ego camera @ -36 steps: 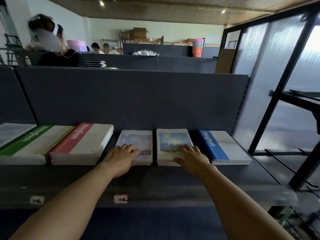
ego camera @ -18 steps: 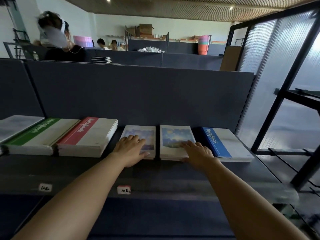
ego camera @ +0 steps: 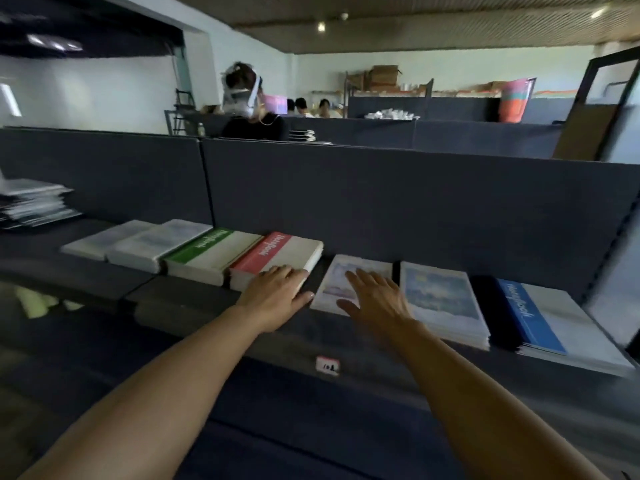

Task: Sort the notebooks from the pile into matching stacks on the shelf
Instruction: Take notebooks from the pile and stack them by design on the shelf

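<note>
Stacks of notebooks lie in a row on the dark shelf (ego camera: 194,299). From the left: two pale stacks (ego camera: 152,242), a green-banded stack (ego camera: 211,252), a red-banded stack (ego camera: 277,254), a pale picture-cover stack (ego camera: 341,271), a blue picture-cover stack (ego camera: 440,299) and a blue-banded stack (ego camera: 540,317). My left hand (ego camera: 277,289) lies flat on the near right corner of the red-banded stack, fingers straight. My right hand (ego camera: 375,299) rests flat with spread fingers on the pale picture-cover stack. Neither hand holds anything.
A loose pile of notebooks (ego camera: 31,202) sits at the far left on the shelf. A grey partition (ego camera: 415,209) stands behind the stacks. A price label (ego camera: 327,366) is stuck on the shelf's front edge. A person (ego camera: 249,109) sits beyond the partition.
Both hands shifted one stack to the left: the left hand from the pale picture-cover stack onto the red-banded one, the right hand from the blue picture-cover stack onto the pale one. The view swung left.
</note>
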Demonstrator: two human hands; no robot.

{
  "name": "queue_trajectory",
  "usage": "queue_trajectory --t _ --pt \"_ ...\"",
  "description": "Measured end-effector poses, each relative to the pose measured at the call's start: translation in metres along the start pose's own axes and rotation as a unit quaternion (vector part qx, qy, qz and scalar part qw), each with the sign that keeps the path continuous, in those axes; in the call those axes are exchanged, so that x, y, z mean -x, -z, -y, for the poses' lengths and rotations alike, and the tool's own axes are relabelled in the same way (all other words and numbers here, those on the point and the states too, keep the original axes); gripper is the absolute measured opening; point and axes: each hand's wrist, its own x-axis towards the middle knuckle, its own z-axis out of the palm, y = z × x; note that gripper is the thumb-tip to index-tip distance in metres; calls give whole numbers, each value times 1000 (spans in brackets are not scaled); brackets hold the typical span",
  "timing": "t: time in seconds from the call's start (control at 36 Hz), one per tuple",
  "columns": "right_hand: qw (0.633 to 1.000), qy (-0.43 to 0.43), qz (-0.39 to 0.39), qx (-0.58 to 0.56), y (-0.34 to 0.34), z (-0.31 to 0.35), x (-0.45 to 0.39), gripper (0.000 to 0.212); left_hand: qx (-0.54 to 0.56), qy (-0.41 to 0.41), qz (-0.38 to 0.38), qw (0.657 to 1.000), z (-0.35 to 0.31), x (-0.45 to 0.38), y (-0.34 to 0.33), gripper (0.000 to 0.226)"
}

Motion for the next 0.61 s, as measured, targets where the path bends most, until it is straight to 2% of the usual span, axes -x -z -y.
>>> queue_trajectory --t 0.22,0.61 --pt "994 103 22 -15 -3 127 -44 64 -38 87 0 996 102 71 16 51" --pt "984 163 59 -48 -25 363 -106 62 -51 196 -9 979 319 210 34 47"
